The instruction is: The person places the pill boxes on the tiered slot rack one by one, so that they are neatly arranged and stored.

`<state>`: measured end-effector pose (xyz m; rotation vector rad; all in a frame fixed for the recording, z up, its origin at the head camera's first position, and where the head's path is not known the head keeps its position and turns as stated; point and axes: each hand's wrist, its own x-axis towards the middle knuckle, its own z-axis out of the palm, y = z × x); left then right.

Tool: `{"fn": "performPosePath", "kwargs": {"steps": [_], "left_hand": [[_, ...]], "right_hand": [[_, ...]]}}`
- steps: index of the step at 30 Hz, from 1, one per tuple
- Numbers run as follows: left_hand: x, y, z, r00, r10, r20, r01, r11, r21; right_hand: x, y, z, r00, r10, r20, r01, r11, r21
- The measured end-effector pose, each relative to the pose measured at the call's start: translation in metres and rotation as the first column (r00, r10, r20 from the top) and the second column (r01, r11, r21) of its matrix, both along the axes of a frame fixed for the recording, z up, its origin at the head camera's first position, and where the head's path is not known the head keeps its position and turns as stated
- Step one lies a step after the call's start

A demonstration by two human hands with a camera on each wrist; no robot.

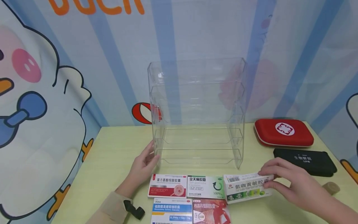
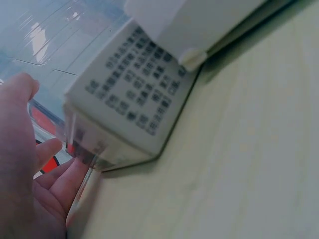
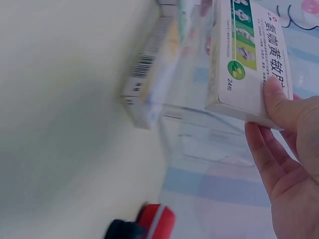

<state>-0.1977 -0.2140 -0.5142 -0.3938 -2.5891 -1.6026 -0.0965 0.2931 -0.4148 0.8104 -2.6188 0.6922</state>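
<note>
My right hand (image 1: 291, 183) pinches the right end of a white and green medicine box (image 1: 246, 188), thumb on its front and fingers behind. The box is slightly tilted; in the right wrist view its printed face (image 3: 249, 55) shows. My left hand (image 1: 144, 165) grips the lower left edge of a clear plastic tiered rack (image 1: 197, 149), thumb in front and fingers round the side. Before the rack lie a red and white box (image 1: 167, 186), a green and white box (image 1: 205, 187), a blue and white box (image 1: 172, 208) and a pink-red box (image 1: 211, 211). The lower two are cut off by the frame.
A red zip case (image 1: 283, 132) with a white emblem lies at the right rear of the pale table (image 1: 120, 146). In front of it is a black pouch (image 1: 305, 161). A small tan cylinder (image 1: 331, 188) is partly behind my right hand. A printed cloth (image 1: 195, 31) hangs behind.
</note>
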Motion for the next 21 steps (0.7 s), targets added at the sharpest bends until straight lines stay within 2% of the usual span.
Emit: {"fn": "performPosePath", "kwargs": {"steps": [2,4,13,21], "left_hand": [[0.000,-0.001,-0.001,1.000,0.004,0.004,-0.004,1.000,0.003],[0.000,-0.001,-0.001,1.000,0.003,0.003,-0.003,1.000,0.009],[0.000,-0.002,-0.002,1.000,0.020,0.002,-0.020,1.000,0.001],[-0.002,-0.003,-0.005,1.000,0.019,-0.004,-0.019,1.000,0.009]], "right_hand": [[-0.007,-0.007,0.009,0.997,0.015,-0.072,-0.018,0.999,-0.034],[-0.014,-0.016,0.018,0.994,0.009,-0.108,-0.015,0.998,-0.053],[-0.060,-0.070,0.054,0.987,0.019,-0.161,-0.046,0.986,-0.162],[-0.093,-0.116,0.087,0.960,0.080,-0.267,-0.149,0.956,-0.251]]}}
